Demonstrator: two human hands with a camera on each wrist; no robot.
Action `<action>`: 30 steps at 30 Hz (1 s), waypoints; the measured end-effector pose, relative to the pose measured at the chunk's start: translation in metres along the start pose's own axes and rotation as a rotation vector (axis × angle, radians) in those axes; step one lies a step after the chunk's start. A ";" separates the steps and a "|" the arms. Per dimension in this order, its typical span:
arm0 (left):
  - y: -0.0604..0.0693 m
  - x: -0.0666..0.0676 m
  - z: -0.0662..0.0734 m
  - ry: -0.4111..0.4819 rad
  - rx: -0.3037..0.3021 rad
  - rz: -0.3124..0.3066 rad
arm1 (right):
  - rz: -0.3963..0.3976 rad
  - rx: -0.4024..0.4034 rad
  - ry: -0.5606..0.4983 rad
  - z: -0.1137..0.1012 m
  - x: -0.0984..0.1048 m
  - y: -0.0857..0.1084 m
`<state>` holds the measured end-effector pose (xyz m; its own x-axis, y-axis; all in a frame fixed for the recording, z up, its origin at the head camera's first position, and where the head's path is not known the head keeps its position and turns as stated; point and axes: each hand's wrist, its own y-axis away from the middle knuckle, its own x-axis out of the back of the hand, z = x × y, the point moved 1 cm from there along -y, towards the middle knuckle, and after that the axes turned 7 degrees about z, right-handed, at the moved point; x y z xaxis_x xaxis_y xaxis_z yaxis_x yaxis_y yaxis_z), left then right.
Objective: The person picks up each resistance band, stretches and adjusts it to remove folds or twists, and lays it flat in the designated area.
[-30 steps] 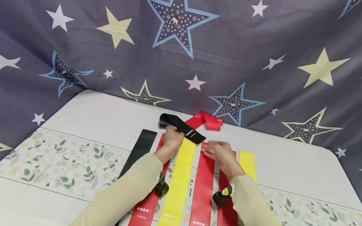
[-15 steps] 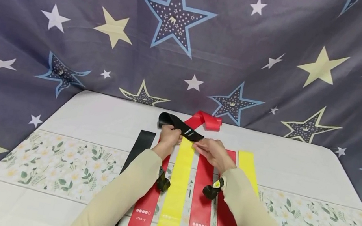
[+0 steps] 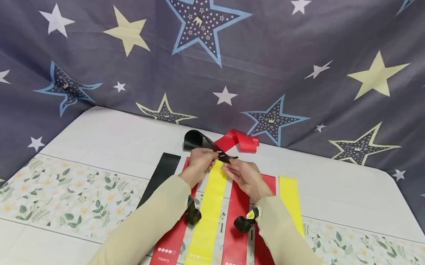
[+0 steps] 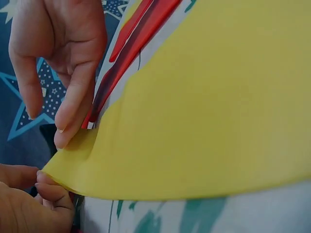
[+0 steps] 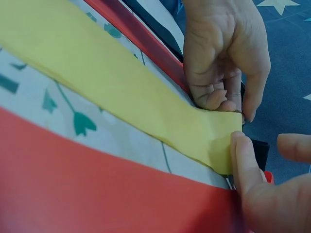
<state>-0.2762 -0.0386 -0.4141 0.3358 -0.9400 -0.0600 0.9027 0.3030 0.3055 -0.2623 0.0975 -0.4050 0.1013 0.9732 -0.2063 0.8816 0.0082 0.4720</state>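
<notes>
Several flat resistance bands lie side by side on the table. My left hand pinches the far left corner of the central yellow resistance band, as both wrist views show. Straight fingers of my right hand touch that band's other far corner, the thumb standing apart in the right wrist view. Just beyond this end, a black resistance band lies looped across a red resistance band. Its near tip is tilted between my hands. Whether either hand also holds the black band is hidden.
Left of the yellow band lie a red band and a black band. To its right are two red bands, one of them a Heavy band, and another yellow band. A starry cloth hangs behind the white table.
My right hand has moved left from the neighbouring red band to the yellow band's far end. The black band's near tip has tilted, so its printed label is now mostly turned from view.
</notes>
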 end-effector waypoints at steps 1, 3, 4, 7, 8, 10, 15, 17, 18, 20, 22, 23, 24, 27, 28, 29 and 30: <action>0.000 0.000 0.001 -0.003 -0.009 0.004 | -0.002 0.004 0.001 0.000 0.000 0.000; 0.000 -0.001 0.002 -0.002 -0.029 0.019 | -0.003 0.009 -0.002 0.000 0.000 0.000; 0.000 -0.001 0.002 -0.001 -0.040 0.029 | -0.002 0.009 -0.005 0.000 0.000 0.000; -0.001 0.000 0.004 -0.001 -0.060 0.061 | 0.001 -0.005 -0.022 0.001 0.001 0.000; -0.001 0.001 0.004 -0.003 -0.064 0.069 | 0.003 -0.012 -0.030 0.001 0.001 0.001; 0.000 0.002 0.006 -0.006 -0.067 0.074 | -0.001 -0.023 -0.049 0.001 0.001 0.001; 0.005 0.007 0.012 0.000 -0.036 0.021 | -0.006 -0.032 -0.144 -0.001 -0.001 0.004; 0.008 0.010 0.014 0.007 -0.017 -0.005 | -0.007 -0.028 -0.165 -0.002 -0.003 0.007; 0.009 0.012 0.014 0.010 -0.009 -0.018 | -0.010 -0.024 -0.163 -0.002 -0.003 0.008; 0.012 0.014 0.014 0.012 0.005 -0.041 | -0.029 -0.009 -0.137 -0.002 -0.004 0.010; 0.015 0.017 0.013 0.016 0.018 -0.061 | -0.056 0.014 -0.100 -0.001 -0.004 0.013; 0.017 0.018 0.013 0.022 0.026 -0.068 | -0.070 0.027 -0.084 0.000 -0.004 0.014; 0.018 0.019 0.012 0.032 0.035 -0.076 | -0.083 0.040 -0.070 0.001 -0.004 0.016; 0.023 0.023 0.011 0.065 0.057 -0.098 | -0.111 0.075 -0.037 0.004 -0.005 0.021; 0.024 0.024 0.011 0.074 0.066 -0.104 | -0.115 0.083 -0.027 0.005 -0.005 0.023; 0.025 0.025 0.011 0.079 0.072 -0.113 | -0.117 0.090 -0.012 0.007 -0.005 0.025; 0.025 0.025 0.011 0.077 0.074 -0.120 | -0.120 0.096 0.002 0.008 -0.005 0.028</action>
<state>-0.2478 -0.0566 -0.3972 0.2492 -0.9530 -0.1721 0.9163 0.1745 0.3605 -0.2344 0.0911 -0.3981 -0.0079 0.9670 -0.2548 0.9275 0.1023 0.3595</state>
